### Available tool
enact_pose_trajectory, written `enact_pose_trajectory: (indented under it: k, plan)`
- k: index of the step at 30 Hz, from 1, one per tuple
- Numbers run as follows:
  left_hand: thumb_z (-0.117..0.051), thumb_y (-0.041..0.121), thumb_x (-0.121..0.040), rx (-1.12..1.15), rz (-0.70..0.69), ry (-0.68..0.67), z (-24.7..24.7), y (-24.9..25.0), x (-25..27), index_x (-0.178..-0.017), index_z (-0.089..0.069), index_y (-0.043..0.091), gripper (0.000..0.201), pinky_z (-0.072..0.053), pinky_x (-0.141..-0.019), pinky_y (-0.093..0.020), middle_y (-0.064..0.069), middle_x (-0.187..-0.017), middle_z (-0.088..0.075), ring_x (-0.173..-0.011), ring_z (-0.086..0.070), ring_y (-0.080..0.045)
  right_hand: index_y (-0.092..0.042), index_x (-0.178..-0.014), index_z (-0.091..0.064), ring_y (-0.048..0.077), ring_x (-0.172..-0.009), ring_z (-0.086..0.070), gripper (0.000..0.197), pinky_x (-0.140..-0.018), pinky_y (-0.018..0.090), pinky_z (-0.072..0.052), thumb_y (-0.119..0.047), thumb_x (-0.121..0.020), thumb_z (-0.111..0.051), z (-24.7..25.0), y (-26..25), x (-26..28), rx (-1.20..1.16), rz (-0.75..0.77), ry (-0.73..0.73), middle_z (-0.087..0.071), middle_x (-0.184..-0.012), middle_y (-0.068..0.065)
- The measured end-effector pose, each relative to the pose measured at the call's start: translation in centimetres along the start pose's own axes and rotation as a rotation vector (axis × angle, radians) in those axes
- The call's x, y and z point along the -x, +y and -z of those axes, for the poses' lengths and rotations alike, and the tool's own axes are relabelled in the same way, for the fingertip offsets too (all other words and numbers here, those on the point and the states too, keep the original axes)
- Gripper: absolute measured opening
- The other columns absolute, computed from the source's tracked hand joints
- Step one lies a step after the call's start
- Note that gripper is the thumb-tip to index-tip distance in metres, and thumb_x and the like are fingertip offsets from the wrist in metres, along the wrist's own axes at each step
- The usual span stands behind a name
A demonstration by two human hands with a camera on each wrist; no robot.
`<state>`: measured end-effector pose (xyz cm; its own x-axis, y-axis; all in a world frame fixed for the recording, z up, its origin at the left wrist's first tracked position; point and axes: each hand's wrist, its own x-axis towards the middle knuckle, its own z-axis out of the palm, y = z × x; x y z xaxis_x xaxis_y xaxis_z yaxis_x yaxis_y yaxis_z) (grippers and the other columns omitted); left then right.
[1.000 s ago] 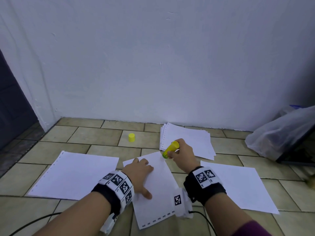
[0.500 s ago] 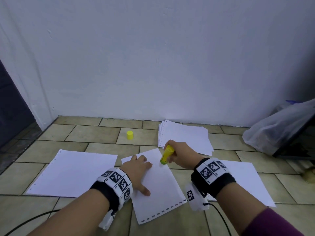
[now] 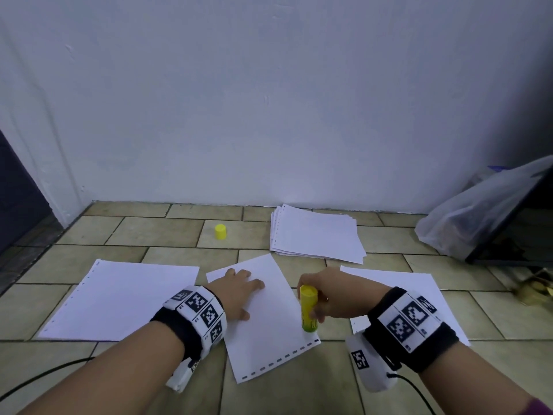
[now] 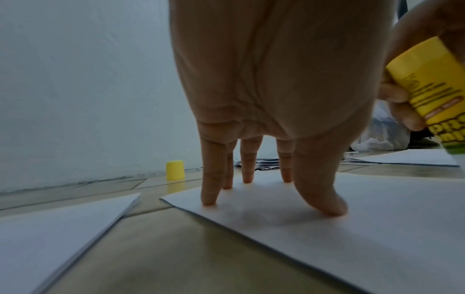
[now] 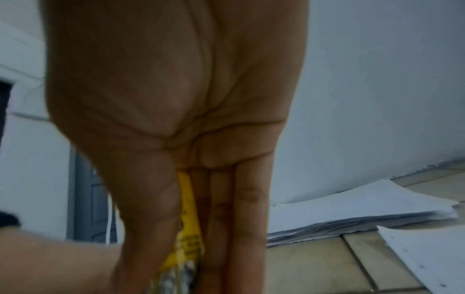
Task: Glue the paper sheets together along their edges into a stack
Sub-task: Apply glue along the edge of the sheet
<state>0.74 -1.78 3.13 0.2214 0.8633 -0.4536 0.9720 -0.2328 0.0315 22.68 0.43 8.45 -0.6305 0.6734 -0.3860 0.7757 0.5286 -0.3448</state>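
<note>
On the tiled floor (image 3: 167, 235), a single paper sheet (image 3: 269, 333) with a dashed near edge lies in front of the person. The left hand (image 3: 236, 292) rests on its far-left part, fingers straight and spread, fingertips (image 4: 210, 199) and thumb pressing the paper flat. The right hand (image 3: 332, 295) grips a yellow glue stick (image 3: 308, 310), fingers curled round its barrel; the stick stands nearly upright with its lower end on the sheet's right edge, close to the near right corner. A second sheet (image 3: 119, 298) lies to the left, just apart from the middle one, and a third sheet (image 3: 419, 289) lies to the right, partly under the right wrist. A loose pile of paper sheets (image 3: 317, 235) sits farther back by the wall (image 3: 269, 100). The yellow glue cap (image 3: 220, 231) stands alone on a tile left of that pile. A clear plastic bag (image 3: 478, 214) lies at the far right.
</note>
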Motion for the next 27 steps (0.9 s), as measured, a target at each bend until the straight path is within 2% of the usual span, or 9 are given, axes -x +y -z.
enact_pose_trajectory:
  k: [4,7,9,12,15,19,21,24,27]
  plan:
    - [-0.063,0.047,-0.086,-0.013,0.028,0.053,0.2,0.2,-0.2,-0.146,-0.027,0.028,0.073,-0.039,-0.105,-0.041,-0.007,-0.143,-0.031,-0.136,-0.023,-0.025,-0.017,-0.084,-0.052,0.015,-0.068,-0.067,0.018,-0.070,0.029,-0.056,-0.012,-0.082,-0.069,2.0,0.9,0.2,-0.210,-0.029,0.118,-0.067,-0.073,-0.001]
    - [-0.061,0.058,-0.083,-0.088,0.023,0.133,0.2,1.0,0.0,-0.141,-0.035,0.015,0.076,-0.035,-0.106,-0.039,-0.008,-0.142,-0.029,-0.135,-0.021,-0.026,-0.012,-0.083,-0.053,0.019,-0.063,-0.067,0.019,-0.069,0.036,-0.057,-0.005,-0.080,-0.071,2.9,1.7,-0.3,-0.437,-0.063,0.316,-0.069,-0.073,0.006]
    - [-0.061,0.051,-0.085,-0.049,-0.035,0.158,-0.1,1.4,0.1,-0.137,-0.037,0.009,0.071,-0.034,-0.107,-0.037,-0.009,-0.148,-0.019,-0.139,-0.017,-0.025,-0.010,-0.083,-0.054,0.017,-0.060,-0.067,0.019,-0.067,0.035,-0.057,-0.004,-0.080,-0.071,3.0,2.0,-0.7,-0.488,-0.079,0.395,-0.069,-0.072,0.006]
    - [-0.057,0.037,-0.091,0.050,-0.139,0.116,-0.5,1.8,0.1,-0.141,-0.034,0.022,0.057,-0.041,-0.101,-0.039,-0.004,-0.152,-0.015,-0.136,-0.023,-0.023,-0.012,-0.081,-0.052,0.015,-0.057,-0.066,0.020,-0.065,0.033,-0.057,-0.003,-0.080,-0.071,2.8,2.2,-1.4,-0.524,-0.115,0.467,-0.068,-0.072,0.007]
    - [-0.054,0.045,-0.092,-0.003,-0.135,0.086,-0.3,1.7,0.4,-0.146,-0.029,0.029,0.061,-0.042,-0.098,-0.038,-0.003,-0.146,-0.027,-0.132,-0.028,-0.021,-0.013,-0.083,-0.052,0.016,-0.056,-0.065,0.020,-0.060,0.028,-0.056,-0.005,-0.080,-0.070,2.6,2.7,-1.9,-0.548,-0.171,0.520,-0.066,-0.076,0.009]
    - [-0.059,0.052,-0.087,-0.034,-0.130,0.165,-0.2,1.6,0.6,-0.142,-0.038,0.015,0.069,-0.037,-0.104,-0.037,-0.002,-0.150,-0.020,-0.137,-0.023,-0.018,-0.015,-0.081,-0.050,0.005,-0.047,-0.060,0.022,-0.049,0.016,-0.048,-0.004,-0.082,-0.069,2.2,2.8,-2.7,-0.567,-0.204,0.558,-0.063,-0.075,0.007]
    - [-0.059,0.051,-0.087,0.022,-0.134,0.164,-0.5,1.6,0.4,-0.142,-0.036,0.013,0.070,-0.037,-0.107,-0.038,0.001,-0.154,-0.016,-0.138,-0.022,-0.017,-0.017,-0.082,-0.050,0.008,-0.054,-0.063,0.022,-0.054,0.020,-0.051,-0.005,-0.081,-0.069,2.0,2.6,-3.4,-0.550,-0.216,0.571,-0.064,-0.079,0.009]
    - [-0.056,0.049,-0.090,0.073,-0.105,0.127,-0.7,1.9,0.1,-0.146,-0.029,0.022,0.068,-0.036,-0.107,-0.040,0.002,-0.153,-0.024,-0.137,-0.026,-0.018,-0.013,-0.095,-0.052,0.027,-0.084,-0.065,0.023,-0.074,0.034,-0.055,-0.010,-0.080,-0.069,1.6,2.1,-4.8,-0.484,-0.252,0.562,-0.066,-0.095,0.015]
    - [-0.060,0.051,-0.087,0.086,-0.077,0.101,-0.6,2.0,-0.1,-0.147,-0.028,0.024,0.073,-0.035,-0.108,-0.040,0.002,-0.152,-0.026,-0.137,-0.025,-0.019,-0.009,-0.110,-0.052,0.026,-0.088,-0.060,0.032,-0.071,0.029,-0.048,-0.010,-0.082,-0.067,0.8,1.5,-6.0,-0.440,-0.268,0.540,-0.062,-0.105,0.014]
